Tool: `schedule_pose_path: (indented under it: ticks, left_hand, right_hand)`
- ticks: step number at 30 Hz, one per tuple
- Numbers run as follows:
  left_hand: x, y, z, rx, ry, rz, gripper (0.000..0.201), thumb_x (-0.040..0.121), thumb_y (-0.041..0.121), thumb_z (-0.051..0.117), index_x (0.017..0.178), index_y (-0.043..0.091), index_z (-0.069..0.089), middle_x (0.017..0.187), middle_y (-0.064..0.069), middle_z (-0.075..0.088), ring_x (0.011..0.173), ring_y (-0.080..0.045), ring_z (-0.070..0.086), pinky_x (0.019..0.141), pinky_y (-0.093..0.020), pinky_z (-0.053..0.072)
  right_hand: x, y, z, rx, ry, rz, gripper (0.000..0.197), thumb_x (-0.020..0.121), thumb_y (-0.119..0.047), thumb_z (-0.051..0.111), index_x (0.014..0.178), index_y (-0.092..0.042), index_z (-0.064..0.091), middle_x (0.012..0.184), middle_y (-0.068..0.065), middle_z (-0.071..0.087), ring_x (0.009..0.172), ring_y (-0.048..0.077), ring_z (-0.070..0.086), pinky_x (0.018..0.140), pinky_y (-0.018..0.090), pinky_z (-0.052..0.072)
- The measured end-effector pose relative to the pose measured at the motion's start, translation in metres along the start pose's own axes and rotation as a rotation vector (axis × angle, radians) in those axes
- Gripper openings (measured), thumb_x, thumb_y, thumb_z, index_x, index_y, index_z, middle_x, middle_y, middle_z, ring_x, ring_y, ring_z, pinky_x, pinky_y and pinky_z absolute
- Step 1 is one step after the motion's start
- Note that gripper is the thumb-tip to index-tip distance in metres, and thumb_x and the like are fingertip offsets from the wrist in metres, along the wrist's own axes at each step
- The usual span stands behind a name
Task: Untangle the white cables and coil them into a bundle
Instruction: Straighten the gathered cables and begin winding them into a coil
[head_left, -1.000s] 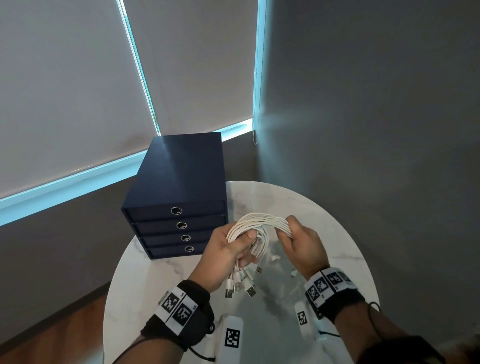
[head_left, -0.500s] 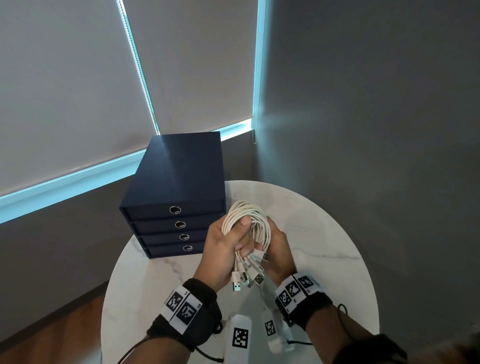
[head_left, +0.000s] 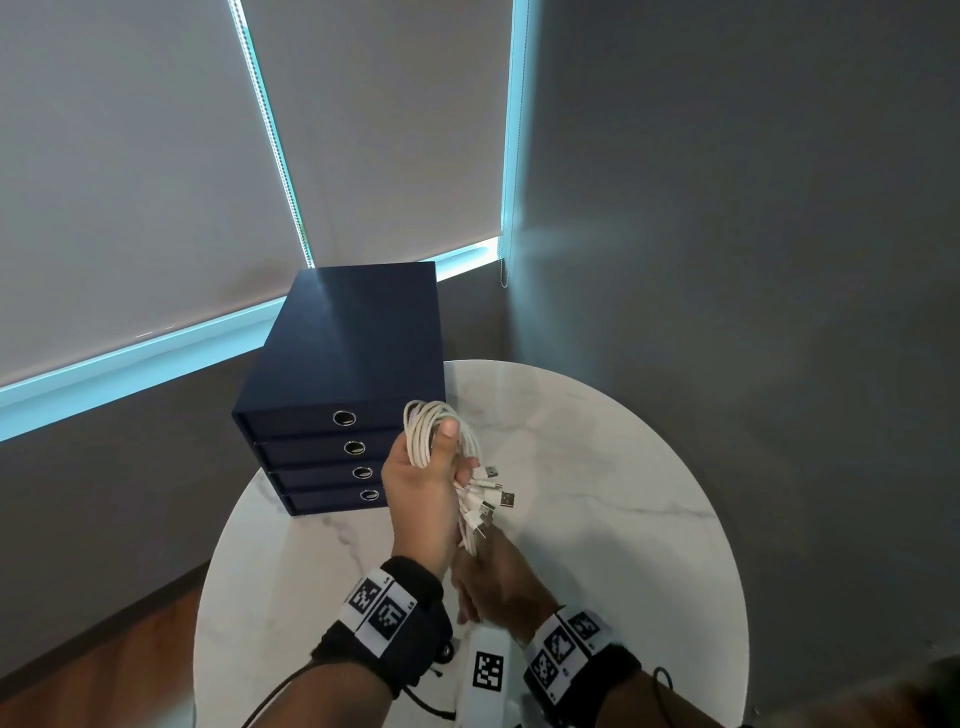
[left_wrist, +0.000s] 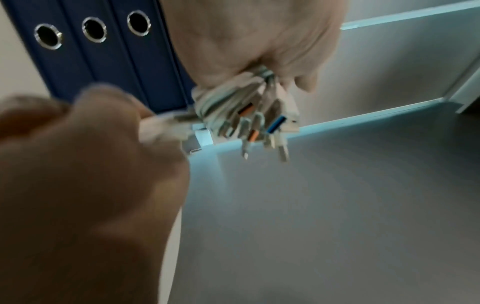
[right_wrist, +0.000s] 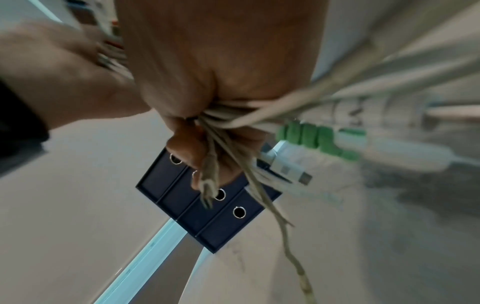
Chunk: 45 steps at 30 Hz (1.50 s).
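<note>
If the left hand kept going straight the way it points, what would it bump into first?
Probably the blue drawer box. The left hand, gripping the cables, points up and away toward the box's front right corner. Depth is unclear, so it might slip just past its right side.

Your left side is blocked by the navy drawer box (head_left: 343, 364) on the tabletop (head_left: 623, 493); right of your hands the marble is bare up to the grey wall (head_left: 753, 260).

Glossy marble-look table (head_left: 597, 519), matt navy drawer box (head_left: 353, 343), metal-ringed pulls.
</note>
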<state>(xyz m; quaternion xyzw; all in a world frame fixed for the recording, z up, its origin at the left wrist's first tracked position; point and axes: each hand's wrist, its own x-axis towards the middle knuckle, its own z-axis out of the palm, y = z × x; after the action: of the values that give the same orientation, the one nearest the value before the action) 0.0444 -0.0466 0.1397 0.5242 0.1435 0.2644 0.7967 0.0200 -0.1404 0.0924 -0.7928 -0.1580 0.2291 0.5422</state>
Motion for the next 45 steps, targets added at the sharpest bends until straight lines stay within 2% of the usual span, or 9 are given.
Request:
schedule_pose_path:
  ticks: [4,6,13,20,25,29,34,42,45]
  left_hand:
    - [-0.004,-0.013,-0.010,0.140,0.095,0.049,0.051,0.080,0.040,0.077,0.102,-0.002,0.058,0.074,-0.009,0.062,0.063,-0.021,0.057,0.065,-0.037,0.053]
    - [-0.004,-0.017,-0.016,0.252,0.126,0.068,0.051,0.077,0.038,0.080,0.109,0.006,0.058,0.093,-0.008,0.067,0.081,-0.022,0.063,0.077,-0.030,0.056]
    - [-0.015,-0.029,-0.030,0.454,-0.011,0.133,0.054,0.074,0.011,0.086,0.106,0.008,0.044,0.091,-0.002,0.056,0.077,0.004,0.055,0.071,-0.011,0.047]
    - [-0.012,-0.037,-0.038,0.578,-0.206,0.240,0.060,0.068,0.033,0.087,0.100,0.020,0.037,0.091,0.001,0.050,0.082,-0.006,0.053,0.074,-0.028,0.050]
    - [-0.012,-0.041,-0.049,0.684,-0.424,0.182,0.053,0.071,0.050,0.076,0.098,0.037,0.032,0.089,-0.004,0.052,0.080,-0.021,0.057,0.071,-0.048,0.054]
    - [-0.019,-0.033,-0.054,0.692,-0.644,0.187,0.059,0.072,0.048,0.077,0.109,0.044,0.030,0.101,-0.003,0.055,0.093,-0.023,0.060,0.076,-0.041,0.056]
    - [-0.017,-0.026,-0.059,1.002,-0.763,0.105,0.115,0.026,0.058,0.096,0.112,0.033,0.024,0.118,0.006,0.049,0.110,-0.009,0.054,0.087,-0.029,0.054]
    - [-0.018,-0.039,-0.056,1.144,-0.728,0.325,0.076,0.060,0.056,0.080,0.105,0.014,0.037,0.104,-0.005,0.053,0.094,-0.022,0.055,0.074,-0.031,0.049]
    - [-0.014,-0.046,-0.054,1.231,-0.670,0.422,0.059,0.068,0.029,0.077,0.109,0.006,0.041,0.098,-0.012,0.062,0.086,-0.032,0.060,0.066,-0.031,0.040]
  right_hand:
    - [-0.002,-0.004,0.001,-0.180,-0.101,0.076,0.009,0.097,-0.044,0.048,0.100,-0.036,0.048,0.078,-0.001,0.062,0.058,0.011,0.057,0.057,0.029,0.054]
    - [-0.004,0.001,-0.001,-0.265,-0.135,0.088,0.018,0.096,-0.030,0.052,0.112,-0.022,0.056,0.095,0.003,0.064,0.076,0.016,0.060,0.073,0.033,0.056]
    - [-0.005,-0.004,-0.014,0.073,-0.265,0.200,0.018,0.093,-0.015,0.053,0.093,0.001,0.059,0.056,0.003,0.053,0.040,0.014,0.045,0.045,0.027,0.047]
    - [-0.004,-0.013,-0.038,0.270,-0.315,0.248,0.010,0.084,-0.002,0.058,0.076,-0.008,0.059,0.057,0.004,0.045,0.049,0.017,0.044,0.064,0.035,0.051]
    - [-0.001,-0.025,-0.058,0.306,-0.399,0.336,0.014,0.087,0.002,0.057,0.097,-0.006,0.059,0.058,0.005,0.040,0.049,0.017,0.039,0.062,0.033,0.052]
    - [-0.002,-0.032,-0.069,0.221,-0.438,0.331,0.020,0.086,0.001,0.054,0.069,-0.008,0.055,0.057,0.005,0.038,0.047,0.015,0.034,0.064,0.035,0.052]
    - [0.001,-0.035,-0.074,0.180,-0.478,0.347,0.011,0.082,0.002,0.055,0.074,-0.003,0.059,0.052,0.004,0.037,0.047,0.015,0.032,0.055,0.027,0.048]
    - [0.009,-0.027,-0.076,-0.099,-0.500,0.248,0.008,0.073,-0.007,0.065,0.069,-0.007,0.058,0.061,0.011,0.051,0.054,0.021,0.047,0.056,0.031,0.040]
    - [0.011,-0.030,-0.081,-0.231,-0.512,0.207,0.006,0.069,-0.012,0.064,0.072,-0.009,0.061,0.064,0.010,0.056,0.054,0.022,0.052,0.058,0.036,0.041]
